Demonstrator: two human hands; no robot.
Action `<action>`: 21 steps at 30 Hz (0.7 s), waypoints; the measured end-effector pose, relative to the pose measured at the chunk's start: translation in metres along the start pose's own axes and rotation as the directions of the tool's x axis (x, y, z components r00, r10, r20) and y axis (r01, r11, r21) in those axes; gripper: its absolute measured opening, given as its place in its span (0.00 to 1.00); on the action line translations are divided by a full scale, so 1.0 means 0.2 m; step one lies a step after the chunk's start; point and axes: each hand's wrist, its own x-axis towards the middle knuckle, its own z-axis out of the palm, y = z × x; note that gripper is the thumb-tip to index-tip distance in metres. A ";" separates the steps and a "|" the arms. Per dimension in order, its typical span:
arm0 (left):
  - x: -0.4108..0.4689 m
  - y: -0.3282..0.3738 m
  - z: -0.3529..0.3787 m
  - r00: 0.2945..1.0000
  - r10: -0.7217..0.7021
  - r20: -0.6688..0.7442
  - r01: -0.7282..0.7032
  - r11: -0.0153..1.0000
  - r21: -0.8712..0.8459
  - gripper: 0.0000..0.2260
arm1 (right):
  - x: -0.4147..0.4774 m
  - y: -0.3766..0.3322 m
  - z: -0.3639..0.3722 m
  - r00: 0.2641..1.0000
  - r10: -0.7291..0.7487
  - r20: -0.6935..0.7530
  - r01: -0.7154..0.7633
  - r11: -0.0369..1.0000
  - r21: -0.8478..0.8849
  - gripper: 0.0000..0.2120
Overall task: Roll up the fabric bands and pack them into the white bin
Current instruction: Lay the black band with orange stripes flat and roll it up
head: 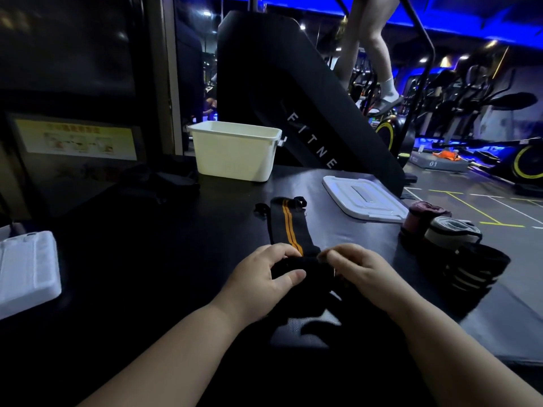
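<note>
The black band (286, 224), marked with two orange stripes down its length, lies flat on the table, its long axis running straight away from the person toward the white bin (235, 151). Its near end is bunched into a dark wad under both hands. The left hand (264, 277) has fingers curled over that wad with the thumb pressed against its side. The right hand (361, 271) pinches the wad's other edge between thumb and fingertips. The two hands sit level at the same end, neither nearer the free length, so a roll would have to travel forward along the stripes, away from the body (the far end carries a small loop, and how that will tuck in I cannot tell).

Three rolled bands (452, 233) stand close together at the right edge, well apart from the bin. The bin sits upright and open at the far side, its lid (364, 201) flat between it and the rolls; nothing shows over its rim.

The table (147, 245) is dark and matte, with a white tray (26, 271) at the left. Beyond is a dim, blue-lit gym with a stair machine (293, 83) just behind the bin
</note>
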 end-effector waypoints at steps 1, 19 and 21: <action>0.00 0.00 0.00 1.000 0.004 0.006 -0.004 1.000 -0.012 0.11 | 0.03 0.00 0.00 0.998 0.060 -0.005 -0.060 0.997 0.042 0.12; 0.03 0.01 0.00 0.996 -0.083 0.015 0.084 0.994 -0.067 0.09 | 0.49 -0.02 0.09 0.952 0.305 0.004 -0.298 0.934 -0.196 0.12; 0.03 0.00 0.00 0.996 -0.089 0.023 0.091 0.993 -0.077 0.09 | 0.50 -0.01 0.09 0.961 0.274 -0.031 -0.273 0.932 -0.239 0.11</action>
